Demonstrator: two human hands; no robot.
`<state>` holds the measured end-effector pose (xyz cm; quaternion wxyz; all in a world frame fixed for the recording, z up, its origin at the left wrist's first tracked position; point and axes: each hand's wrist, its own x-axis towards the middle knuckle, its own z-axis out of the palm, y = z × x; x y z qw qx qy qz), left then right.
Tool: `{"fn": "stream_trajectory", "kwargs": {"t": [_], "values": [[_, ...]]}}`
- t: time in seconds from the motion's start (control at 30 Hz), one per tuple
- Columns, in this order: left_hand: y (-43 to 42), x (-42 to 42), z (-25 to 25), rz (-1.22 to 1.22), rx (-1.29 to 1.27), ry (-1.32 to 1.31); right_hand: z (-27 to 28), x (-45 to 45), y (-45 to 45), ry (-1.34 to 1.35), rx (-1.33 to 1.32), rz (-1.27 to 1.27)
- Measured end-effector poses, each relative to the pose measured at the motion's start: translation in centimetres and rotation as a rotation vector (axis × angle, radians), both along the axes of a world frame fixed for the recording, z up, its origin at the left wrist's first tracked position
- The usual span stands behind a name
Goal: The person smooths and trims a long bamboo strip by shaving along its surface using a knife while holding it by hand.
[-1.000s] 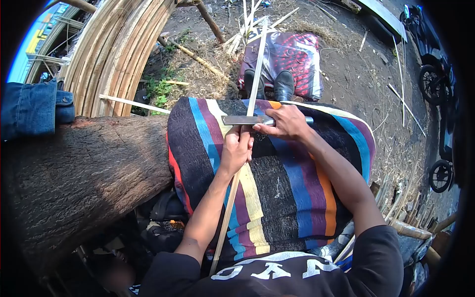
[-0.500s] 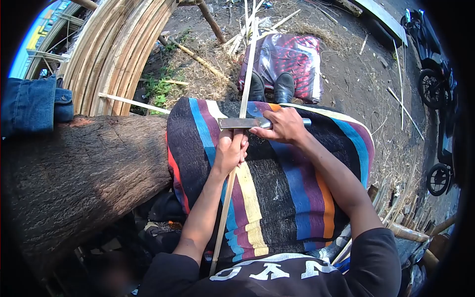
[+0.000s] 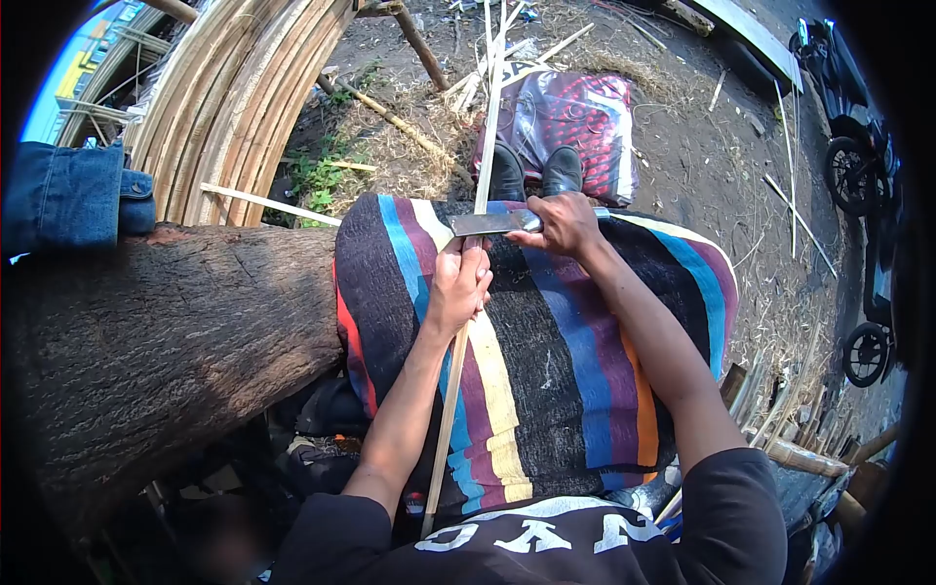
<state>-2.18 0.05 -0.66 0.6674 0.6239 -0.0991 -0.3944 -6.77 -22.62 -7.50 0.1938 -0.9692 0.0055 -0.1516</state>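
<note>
My left hand [image 3: 460,286] is closed round a long, thin pale strip [image 3: 450,409] that runs from my lap up past my shoes. Just above that hand, a flat metal blade [image 3: 480,224] lies across the strip. My right hand [image 3: 565,224] grips the handle of this blade, and the handle's end sticks out to the right of the fist. A striped cloth [image 3: 546,366] covers my lap beneath both hands.
A thick log [image 3: 185,331] lies at the left, with a denim sleeve [image 3: 73,200] over it. Curved wooden strips [image 3: 234,97] are stacked behind. My shoes [image 3: 562,174] rest by a wrapped red bundle [image 3: 595,117]. Motorcycles [image 3: 863,195] stand far right.
Against half a second ago, my right hand and the blade are slightly further from me, a little to the right. My left hand stays round the strip, having moved slightly towards me since a second ago.
</note>
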Motion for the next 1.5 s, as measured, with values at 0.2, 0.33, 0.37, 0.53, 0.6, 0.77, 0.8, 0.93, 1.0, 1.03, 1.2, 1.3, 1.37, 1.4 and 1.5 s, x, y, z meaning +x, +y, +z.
{"fn": "stream_trajectory", "kwargs": {"t": [0.2, 0.33, 0.37, 0.53, 0.6, 0.77, 0.8, 0.93, 1.0, 1.03, 1.2, 1.3, 1.37, 1.4, 1.5], "values": [[-0.6, -0.3, 0.5, 0.032, -0.057, 0.013, 0.1, -0.2, -0.2, -0.036, -0.036, -0.049], [-0.5, -0.2, 0.6, 0.016, -0.057, 0.028, 0.2, -0.1, -0.4, -0.058, -0.045, -0.058], [-0.6, -0.2, 0.5, 0.017, -0.066, 0.039, 0.2, -0.1, -0.5, -0.058, -0.044, -0.058], [-1.0, -0.4, 1.1, 0.043, -0.093, 0.099, 0.9, 0.0, -0.9, 0.042, -0.050, -0.075], [-0.7, -0.8, 1.7, 0.041, -0.141, 0.144, 1.0, 0.7, -2.5, 0.112, 0.074, -0.353], [0.9, -2.8, 1.9, -0.064, -0.049, 0.082, 0.5, -0.7, -9.8, 0.199, 0.175, -0.799], [0.6, -2.6, 1.5, -0.023, -0.034, 0.073, 0.6, -1.3, -9.8, 0.202, 0.184, -0.789], [-0.6, 1.0, 0.5, 0.035, -0.096, 0.049, 3.4, -1.5, -3.7, 0.152, 0.374, -0.505], [-0.9, 0.7, 0.9, 0.028, -0.080, 0.045, 3.0, -1.3, -2.0, 0.165, 0.298, -0.275], [-0.8, 0.5, 1.1, 0.020, -0.061, 0.041, 3.0, -1.2, -1.1, 0.167, 0.177, -0.164], [0.2, 0.2, 0.4, 0.012, 0.017, -0.039, 3.3, -0.7, 2.3, 0.074, 0.191, -0.008], [0.1, -0.1, 0.7, 0.001, 0.041, -0.078, 3.8, -0.7, 2.1, 0.118, 0.181, -0.012], [0.0, -0.5, 1.1, -0.023, 0.124, -0.124, 3.6, -0.8, 1.5, 0.122, 0.134, -0.009], [-0.1, -0.8, 1.4, -0.031, 0.131, -0.136, 2.7, -0.8, 1.1, 0.077, 0.120, 0.013], [0.1, -1.0, 0.8, -0.023, 0.093, -0.148, 0.6, -0.7, 0.7, -0.006, 0.089, 0.032]]}}
